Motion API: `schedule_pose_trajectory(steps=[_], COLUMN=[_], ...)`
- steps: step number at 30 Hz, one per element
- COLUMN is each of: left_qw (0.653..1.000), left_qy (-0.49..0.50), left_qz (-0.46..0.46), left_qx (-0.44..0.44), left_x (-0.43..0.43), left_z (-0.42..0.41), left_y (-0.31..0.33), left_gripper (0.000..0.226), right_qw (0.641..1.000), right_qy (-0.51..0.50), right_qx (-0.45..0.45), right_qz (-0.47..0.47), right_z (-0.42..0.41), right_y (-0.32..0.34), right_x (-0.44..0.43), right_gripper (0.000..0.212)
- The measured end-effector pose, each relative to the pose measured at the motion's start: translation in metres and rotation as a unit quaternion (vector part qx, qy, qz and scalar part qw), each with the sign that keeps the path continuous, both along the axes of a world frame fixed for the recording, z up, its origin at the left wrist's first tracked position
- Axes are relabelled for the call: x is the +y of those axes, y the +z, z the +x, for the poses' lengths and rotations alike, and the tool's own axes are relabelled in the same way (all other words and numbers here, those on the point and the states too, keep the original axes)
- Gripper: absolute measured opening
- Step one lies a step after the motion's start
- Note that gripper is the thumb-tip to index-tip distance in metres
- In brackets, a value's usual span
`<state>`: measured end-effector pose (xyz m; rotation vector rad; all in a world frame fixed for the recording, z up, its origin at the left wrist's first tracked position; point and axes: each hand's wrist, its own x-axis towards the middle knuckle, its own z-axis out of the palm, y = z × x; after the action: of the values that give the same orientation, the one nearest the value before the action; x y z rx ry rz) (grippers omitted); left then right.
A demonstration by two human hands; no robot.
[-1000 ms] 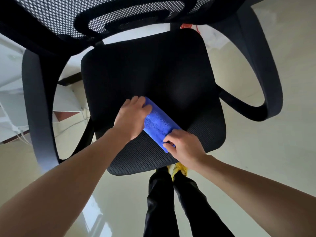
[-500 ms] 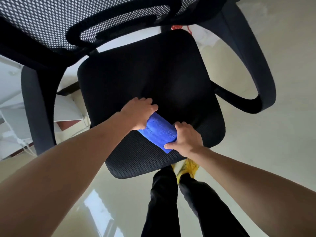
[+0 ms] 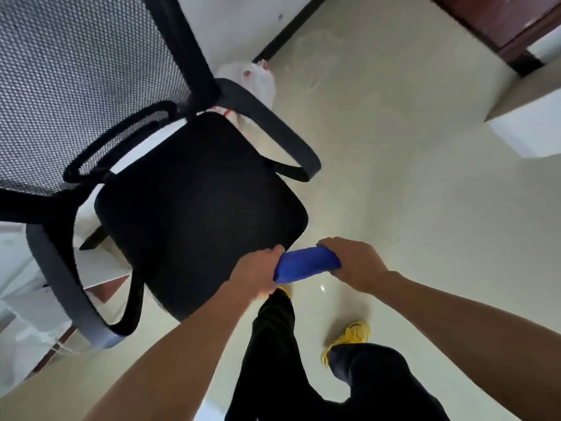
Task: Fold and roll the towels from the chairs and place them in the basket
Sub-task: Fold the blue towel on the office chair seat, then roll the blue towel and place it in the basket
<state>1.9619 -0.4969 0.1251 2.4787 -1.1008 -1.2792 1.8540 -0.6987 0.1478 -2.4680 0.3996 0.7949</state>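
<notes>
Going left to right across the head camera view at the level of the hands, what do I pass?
Grey chair armrest → black chair seat → left hand → rolled blue towel → right hand → bare cream floor.

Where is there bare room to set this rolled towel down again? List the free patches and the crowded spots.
The chair seat is bare across its whole cushion, bordered by the mesh backrest and both armrests. Open floor lies right of the seat. It is crowded at the seat's near corner, where the left hand and right hand grip the blue towel above the yellow shoes.
</notes>
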Motion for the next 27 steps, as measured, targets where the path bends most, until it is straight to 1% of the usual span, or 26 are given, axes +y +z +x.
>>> schedule_pose_trajectory(steps=[4, 6, 9, 11, 12, 15, 16, 17, 18, 20, 24, 27], left_qw=[0.994, 0.983, 0.963, 0.95, 0.951, 0.941, 0.946, 0.932, 0.931, 0.92, 0.895, 0.883], left_qy=[-0.096, -0.15, -0.209, -0.239, -0.237, -0.268, -0.258, -0.284, -0.29, -0.308, -0.352, -0.372], left_qz=[-0.03, -0.043, -0.076, -0.102, -0.106, -0.122, -0.117, -0.152, -0.147, -0.179, -0.208, -0.224], left_qx=[-0.053, -0.092, -0.151, -0.176, -0.168, -0.166, -0.156, -0.164, -0.164, -0.164, -0.18, -0.179], left_x=[-0.072, -0.109, -0.169, -0.214, -0.233, -0.299, -0.3, -0.348, -0.357, -0.409, -0.5, -0.565], left_z=[-0.039, -0.059, -0.1, -0.134, -0.145, -0.187, -0.188, -0.213, -0.216, -0.232, -0.25, -0.255], left_y=[0.043, 0.065, 0.1, 0.128, 0.138, 0.175, 0.177, 0.197, 0.205, 0.227, 0.254, 0.259], left_gripper=[0.027, 0.028, 0.033, 0.034, 0.033, 0.034, 0.035, 0.036, 0.037, 0.037, 0.03, 0.03], right_qw=[0.998, 0.996, 0.989, 0.98, 0.977, 0.965, 0.965, 0.951, 0.949, 0.933, 0.907, 0.898], right_qy=[-0.039, -0.06, -0.075, -0.104, -0.117, -0.179, -0.186, -0.231, -0.242, -0.277, -0.328, -0.35], right_qx=[-0.015, -0.032, -0.088, -0.121, -0.13, -0.149, -0.148, -0.163, -0.165, -0.186, -0.205, -0.2], right_qz=[-0.043, -0.056, -0.096, -0.116, -0.122, -0.118, -0.108, -0.123, -0.12, -0.137, -0.166, -0.177], right_z=[-0.071, -0.108, -0.167, -0.209, -0.223, -0.278, -0.279, -0.315, -0.32, -0.347, -0.375, -0.385], right_y=[0.043, 0.061, 0.088, 0.11, 0.121, 0.158, 0.156, 0.18, 0.185, 0.202, 0.227, 0.235], right_x=[-0.052, -0.078, -0.126, -0.163, -0.18, -0.236, -0.241, -0.275, -0.282, -0.319, -0.389, -0.445], right_gripper=[0.036, 0.038, 0.038, 0.037, 0.037, 0.038, 0.039, 0.04, 0.041, 0.042, 0.04, 0.037])
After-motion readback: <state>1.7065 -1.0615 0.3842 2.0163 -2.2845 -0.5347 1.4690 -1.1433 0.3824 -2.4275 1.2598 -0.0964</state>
